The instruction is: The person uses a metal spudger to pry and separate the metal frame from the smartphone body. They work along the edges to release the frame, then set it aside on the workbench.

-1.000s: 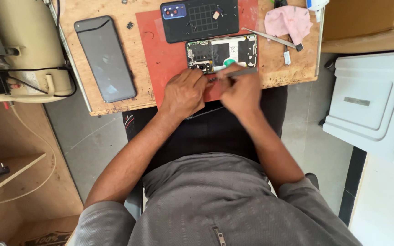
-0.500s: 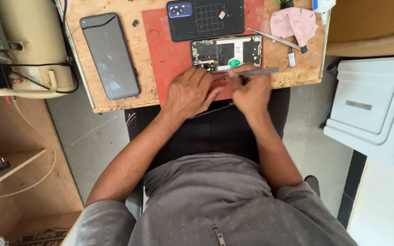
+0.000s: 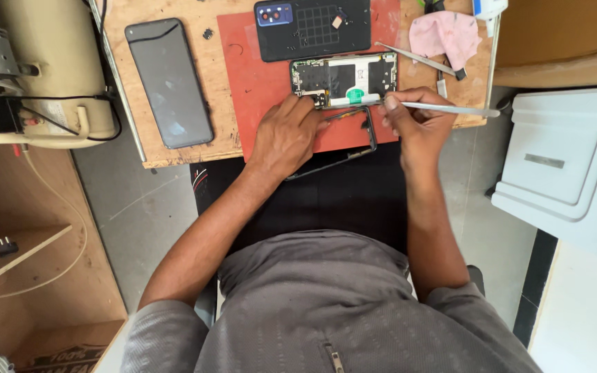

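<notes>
Left hand (image 3: 286, 135) presses curled fingers on the black phone frame (image 3: 354, 138), at six o'clock of the opened phone (image 3: 345, 80) on the red mat (image 3: 257, 76). Right hand (image 3: 416, 124) pinches a metal tool (image 3: 450, 109) pointing three o'clock.

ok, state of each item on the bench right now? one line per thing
opened phone with exposed circuit board: back off, lying flat on the red mat
black back cover: detached, inner side up
dark grey intact phone: screen dark, lying flat
thin black frame: loose, overhanging the table edge
left hand: pressing on the opened phone's near edge
right hand: gripping a slim metal tool
pink cloth: crumpled
</notes>
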